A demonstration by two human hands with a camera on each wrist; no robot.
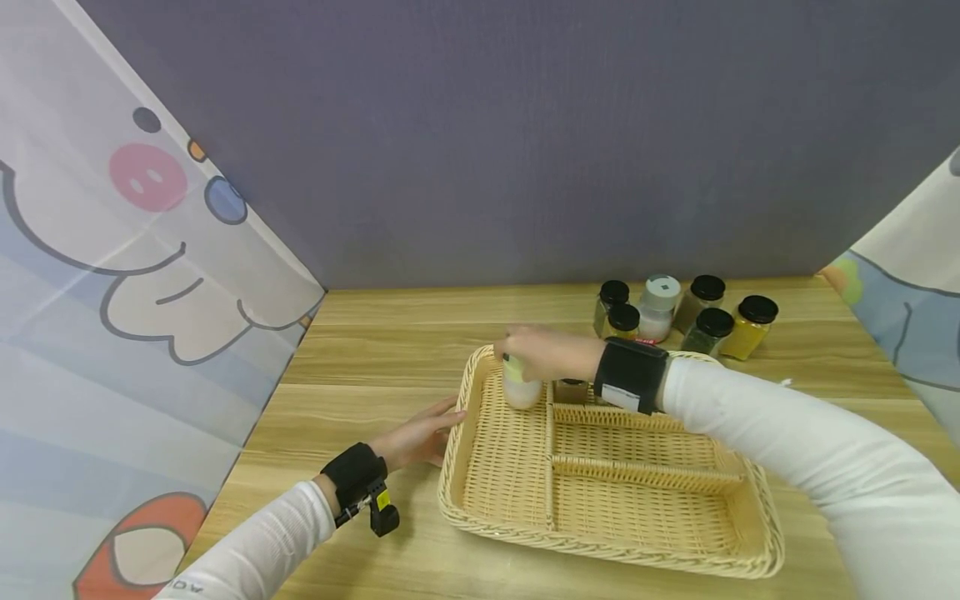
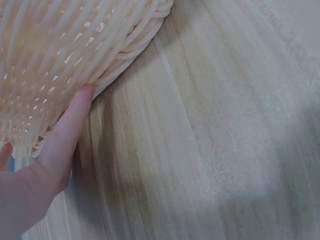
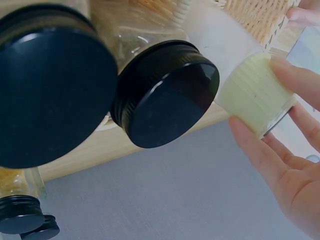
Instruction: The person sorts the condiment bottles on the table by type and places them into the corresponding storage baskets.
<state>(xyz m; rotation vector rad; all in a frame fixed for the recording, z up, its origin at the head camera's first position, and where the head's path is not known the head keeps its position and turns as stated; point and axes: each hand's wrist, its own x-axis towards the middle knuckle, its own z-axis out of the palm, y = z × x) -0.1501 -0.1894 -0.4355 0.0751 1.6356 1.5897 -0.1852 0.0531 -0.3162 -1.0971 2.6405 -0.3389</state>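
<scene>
Fingers and thumb of my right hand (image 1: 528, 346) grip a bottle (image 1: 521, 390) by its pale yellow-green cap (image 3: 257, 92). Its whitish body stands upright at the far end of the left compartment of a woven basket (image 1: 510, 487). My left hand (image 1: 420, 437) rests at the basket's left side, one fingertip at the rim. In the left wrist view a straight finger (image 2: 67, 132) lies along the outer wicker wall. A black-lidded jar (image 1: 572, 392) sits in the back compartment, partly hidden by my right forearm; two black lids (image 3: 170, 95) show close up in the right wrist view.
Behind the basket stand several spice jars, among them a white-lidded jar (image 1: 660, 304) and a yellow jar (image 1: 750, 327). Wicker dividers (image 1: 645, 471) split the basket's right side. A grey wall (image 1: 525, 150) rises behind the wooden table (image 1: 382, 325); a printed curtain (image 1: 150, 333) hangs at left.
</scene>
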